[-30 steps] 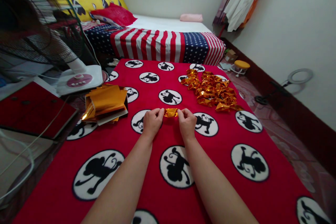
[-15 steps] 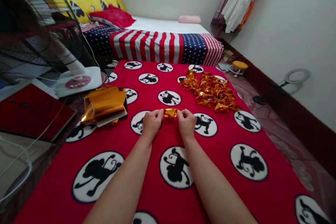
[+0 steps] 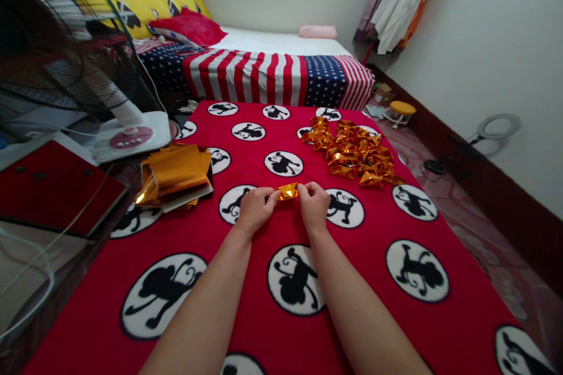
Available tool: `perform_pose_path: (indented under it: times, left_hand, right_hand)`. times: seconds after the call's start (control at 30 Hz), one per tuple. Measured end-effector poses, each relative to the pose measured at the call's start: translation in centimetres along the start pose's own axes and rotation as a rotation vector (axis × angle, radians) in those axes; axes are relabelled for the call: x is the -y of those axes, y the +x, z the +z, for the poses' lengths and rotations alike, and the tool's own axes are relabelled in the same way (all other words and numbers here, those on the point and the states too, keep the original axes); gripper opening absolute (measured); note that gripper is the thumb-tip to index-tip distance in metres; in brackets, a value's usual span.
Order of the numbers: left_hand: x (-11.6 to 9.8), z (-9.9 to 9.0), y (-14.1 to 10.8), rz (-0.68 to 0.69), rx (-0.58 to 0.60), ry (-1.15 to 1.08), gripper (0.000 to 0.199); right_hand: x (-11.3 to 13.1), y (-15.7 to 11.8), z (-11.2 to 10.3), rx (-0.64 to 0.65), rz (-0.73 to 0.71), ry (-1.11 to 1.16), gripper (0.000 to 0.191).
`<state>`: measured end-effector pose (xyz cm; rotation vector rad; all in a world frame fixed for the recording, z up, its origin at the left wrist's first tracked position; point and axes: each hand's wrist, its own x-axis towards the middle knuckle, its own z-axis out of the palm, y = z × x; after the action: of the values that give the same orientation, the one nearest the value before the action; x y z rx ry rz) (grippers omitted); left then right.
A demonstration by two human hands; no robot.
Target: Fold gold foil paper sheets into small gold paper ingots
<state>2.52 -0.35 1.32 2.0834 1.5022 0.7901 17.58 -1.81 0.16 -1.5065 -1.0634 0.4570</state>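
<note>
A small shiny gold folded paper ingot (image 3: 288,191) is stretched between my two hands, just above the red monkey-patterned cloth. My left hand (image 3: 256,208) pinches its left end between thumb and fingers. At the right end, my right hand (image 3: 314,205) is closed in a similar pinch. Ahead and to the right lies a heap of folded gold paper ingots (image 3: 352,152). A stack of flat gold foil paper sheets (image 3: 176,173) rests on the cloth to the left of my hands.
An electric fan (image 3: 132,135) stands at the left, beside a dark red panel (image 3: 57,184) and loose cables. Beyond the cloth is a bed (image 3: 264,79) with a stars-and-stripes cover. A yellow stool (image 3: 402,108) and a ring-light stand (image 3: 472,140) are along the right wall.
The gold paper ingot is tilted slightly, with its right end higher and its faceted middle more visible. My left hand has shifted a little to the right and down.
</note>
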Motion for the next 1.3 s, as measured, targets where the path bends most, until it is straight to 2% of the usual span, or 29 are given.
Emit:
perform_pose_path:
  times: [0.3, 0.57, 0.8, 1.03, 1.17, 1.3]
  left_hand:
    - [-0.11, -0.18, 0.04, -0.053, 0.009, -0.100, 0.050]
    - [-0.32, 0.00, -0.09, -0.046, -0.020, -0.062, 0.035]
    - [0.07, -0.04, -0.04, -0.084, 0.042, -0.152, 0.038]
    - [0.03, -0.47, 0.01, -0.050, 0.130, -0.175, 0.036]
    - [0.20, -0.31, 0.02, -0.062, 0.110, -0.204, 0.039]
    - [0.57, 0.24, 0.21, -0.106, 0.018, -0.234, 0.042]
  right_hand:
    - [0.06, -0.12, -0.04, -0.002, -0.025, -0.009, 0.030]
    - [0.18, -0.32, -0.05, -0.001, -0.039, -0.017, 0.031]
    - [0.26, -0.28, 0.01, -0.004, -0.034, -0.034, 0.030]
    - [0.18, -0.25, 0.04, -0.006, -0.031, -0.050, 0.031]
    - [0.18, -0.27, 0.01, -0.008, -0.034, -0.048, 0.031]
    - [0.30, -0.41, -0.09, 0.024, -0.056, -0.048, 0.031]
